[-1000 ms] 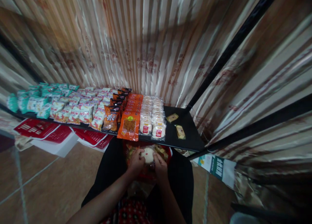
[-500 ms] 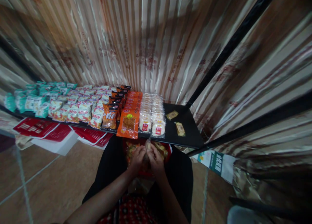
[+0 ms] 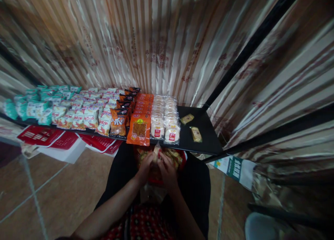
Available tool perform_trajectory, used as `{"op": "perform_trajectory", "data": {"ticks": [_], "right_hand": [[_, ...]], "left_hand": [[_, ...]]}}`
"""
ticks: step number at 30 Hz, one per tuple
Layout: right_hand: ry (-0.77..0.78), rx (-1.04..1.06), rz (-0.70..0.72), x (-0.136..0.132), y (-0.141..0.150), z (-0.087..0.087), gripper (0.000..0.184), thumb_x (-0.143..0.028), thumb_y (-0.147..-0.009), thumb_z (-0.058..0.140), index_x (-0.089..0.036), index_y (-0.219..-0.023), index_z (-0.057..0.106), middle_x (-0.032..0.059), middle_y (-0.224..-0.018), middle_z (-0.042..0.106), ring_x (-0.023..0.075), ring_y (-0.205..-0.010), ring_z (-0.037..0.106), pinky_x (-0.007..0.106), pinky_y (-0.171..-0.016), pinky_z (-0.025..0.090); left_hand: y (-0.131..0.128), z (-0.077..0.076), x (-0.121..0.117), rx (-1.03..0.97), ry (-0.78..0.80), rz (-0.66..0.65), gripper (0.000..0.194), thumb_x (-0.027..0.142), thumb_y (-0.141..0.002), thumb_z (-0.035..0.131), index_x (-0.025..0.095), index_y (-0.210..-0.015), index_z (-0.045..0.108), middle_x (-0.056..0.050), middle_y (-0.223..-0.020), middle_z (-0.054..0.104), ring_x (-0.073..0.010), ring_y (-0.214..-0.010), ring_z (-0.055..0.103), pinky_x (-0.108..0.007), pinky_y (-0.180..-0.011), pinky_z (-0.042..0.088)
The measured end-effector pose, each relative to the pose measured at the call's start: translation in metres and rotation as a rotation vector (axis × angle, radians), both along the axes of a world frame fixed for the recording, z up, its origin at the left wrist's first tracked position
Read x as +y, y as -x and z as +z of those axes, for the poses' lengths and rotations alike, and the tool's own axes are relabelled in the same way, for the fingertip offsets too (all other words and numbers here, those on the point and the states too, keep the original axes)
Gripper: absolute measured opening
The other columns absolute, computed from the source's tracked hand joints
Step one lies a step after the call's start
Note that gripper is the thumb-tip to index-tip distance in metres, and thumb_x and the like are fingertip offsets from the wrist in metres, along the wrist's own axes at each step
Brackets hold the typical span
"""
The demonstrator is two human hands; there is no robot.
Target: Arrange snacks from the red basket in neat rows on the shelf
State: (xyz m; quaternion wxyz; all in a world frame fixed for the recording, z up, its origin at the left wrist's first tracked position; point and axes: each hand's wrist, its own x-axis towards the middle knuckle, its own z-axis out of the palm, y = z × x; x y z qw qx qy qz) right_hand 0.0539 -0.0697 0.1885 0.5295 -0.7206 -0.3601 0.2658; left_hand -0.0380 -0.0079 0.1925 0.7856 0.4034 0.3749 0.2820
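Note:
My left hand [image 3: 146, 166] and my right hand [image 3: 167, 168] meet over my lap, fingers closed on a small clear-wrapped snack packet [image 3: 157, 152] that points up between them. Below them, between my thighs, sits a red basket [image 3: 185, 156] filled with small yellowish wrapped snacks [image 3: 175, 156]. My hands and wrists hide part of the basket. Just beyond is a black shelf [image 3: 180, 149], where two yellowish wrapped snacks [image 3: 187, 119] lie apart from each other at the right. White round crackers [image 3: 171, 133] in clear wrappers stand in two rows beside them.
Along the shelf to the left run orange stick-snack packets [image 3: 139, 128], dark orange bags [image 3: 118, 123], white-and-red bags [image 3: 90, 118] and teal bags [image 3: 39, 108]. A striped curtain [image 3: 156, 41] hangs behind. Black poles [image 3: 247, 55] slant at the right. Red-and-white printed sheets [image 3: 43, 137] hang beneath the shelf.
The view has shifted slightly. The packet in my hands is turned a little and now shows a reddish patch near my right fingers. Both hands stay together over the basket.

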Motion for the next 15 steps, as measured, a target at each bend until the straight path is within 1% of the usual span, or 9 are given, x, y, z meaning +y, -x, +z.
{"op": "perform_trajectory", "data": {"ticks": [4, 7, 9, 11, 13, 15], "right_hand": [[-0.069, -0.038, 0.007, -0.001, -0.005, -0.008, 0.040, -0.042, -0.078, 0.051, -0.019, -0.105, 0.069, 0.0116, -0.113, 0.065, 0.0229, -0.105, 0.059, 0.038, -0.093, 0.047], [-0.102, -0.048, 0.016, -0.001, -0.007, -0.012, 0.036, -0.040, -0.078, 0.051, -0.020, -0.102, 0.070, 0.0104, -0.112, 0.066, 0.0225, -0.106, 0.060, 0.039, -0.095, 0.047], [-0.087, -0.058, 0.028, -0.002, -0.009, -0.013, 0.035, -0.038, -0.079, 0.050, -0.019, -0.101, 0.070, 0.0105, -0.110, 0.067, 0.0226, -0.105, 0.060, 0.039, -0.095, 0.047], [-0.059, -0.075, 0.056, -0.002, -0.012, -0.013, 0.035, -0.037, -0.080, 0.050, -0.019, -0.102, 0.070, 0.0102, -0.109, 0.068, 0.0223, -0.104, 0.061, 0.038, -0.093, 0.048], [-0.040, -0.099, 0.075, -0.003, -0.014, -0.012, 0.034, -0.036, -0.080, 0.050, -0.020, -0.104, 0.069, 0.0093, -0.109, 0.068, 0.0215, -0.103, 0.062, 0.036, -0.092, 0.049], [-0.022, -0.124, 0.072, -0.004, -0.015, -0.011, 0.035, -0.037, -0.081, 0.050, -0.020, -0.108, 0.067, 0.0085, -0.108, 0.069, 0.0205, -0.099, 0.063, 0.035, -0.090, 0.049]], "left_hand": [[0.000, 0.007, 0.001, -0.056, 0.023, -0.037, 0.038, 0.041, -0.077, 0.055, 0.017, -0.106, 0.057, -0.004, -0.097, 0.066, -0.0179, -0.088, 0.061, -0.030, -0.081, 0.047], [0.000, 0.008, 0.002, -0.034, 0.054, 0.001, 0.039, 0.033, -0.070, 0.060, 0.017, -0.106, 0.056, -0.003, -0.091, 0.067, -0.0173, -0.081, 0.062, -0.029, -0.076, 0.047], [0.000, 0.006, 0.004, -0.033, 0.079, 0.024, 0.040, 0.030, -0.067, 0.060, 0.016, -0.105, 0.057, -0.002, -0.087, 0.067, -0.0171, -0.078, 0.062, -0.028, -0.074, 0.048], [0.000, 0.004, 0.007, -0.046, 0.081, 0.025, 0.041, 0.030, -0.067, 0.060, 0.016, -0.105, 0.058, -0.003, -0.088, 0.068, -0.0173, -0.078, 0.062, -0.029, -0.076, 0.048], [0.001, 0.001, 0.009, -0.060, 0.057, 0.014, 0.041, 0.031, -0.068, 0.060, 0.015, -0.106, 0.060, -0.004, -0.091, 0.068, -0.0176, -0.081, 0.062, -0.029, -0.078, 0.047], [0.002, -0.001, 0.012, -0.044, 0.030, -0.001, 0.037, 0.033, -0.071, 0.060, 0.013, -0.101, 0.062, -0.005, -0.091, 0.068, -0.0177, -0.082, 0.062, -0.030, -0.079, 0.047]]}}
